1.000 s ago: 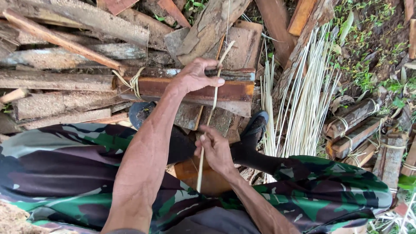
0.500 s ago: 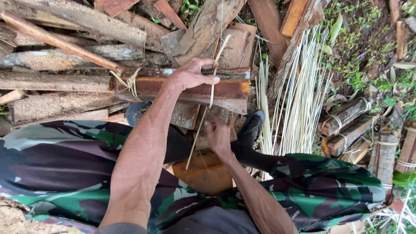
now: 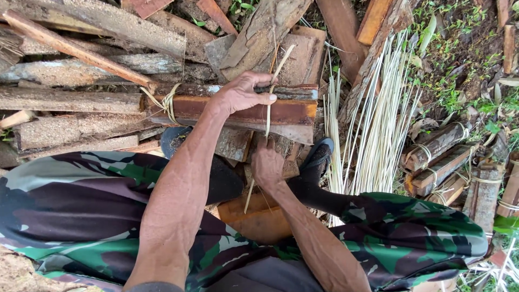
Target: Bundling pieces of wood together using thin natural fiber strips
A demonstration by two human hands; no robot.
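We look down at a thin pale bamboo strip [image 3: 268,111] that runs up and down between our two hands, and we take it as the mark for everything else. Our left hand [image 3: 240,93] sits at the strip's upper part, its fingers curled and its thumb pressed toward them so that the strip is pinched at the fingertips; above that pinch the strip's free end slants up and to the right over the wood. Our right hand [image 3: 267,164] is lower on the strip, closed around it with the knuckles up; a short tail of the strip comes out below this hand and angles down to the left.

Behind the strip, just under the left hand, lies a reddish-brown plank [image 3: 243,111] across the view, tied near its left end with a loop of pale binding [image 3: 167,103]. Beyond it a stack of rough split wood [image 3: 97,54] spreads left of the strip and above it. To the right of the strip stands a sheaf of long pale strips [image 3: 378,130], leaning up and fanning at the top. Farther right still, well apart from the strip, lie small tied bundles of firewood [image 3: 448,157] on grassy ground.

Below the strip our legs spread in camouflage trousers [image 3: 81,205], and a dark boot [image 3: 316,159] rests just right of the right hand. An orange-brown board [image 3: 259,221] lies beneath the strip's lower tail.
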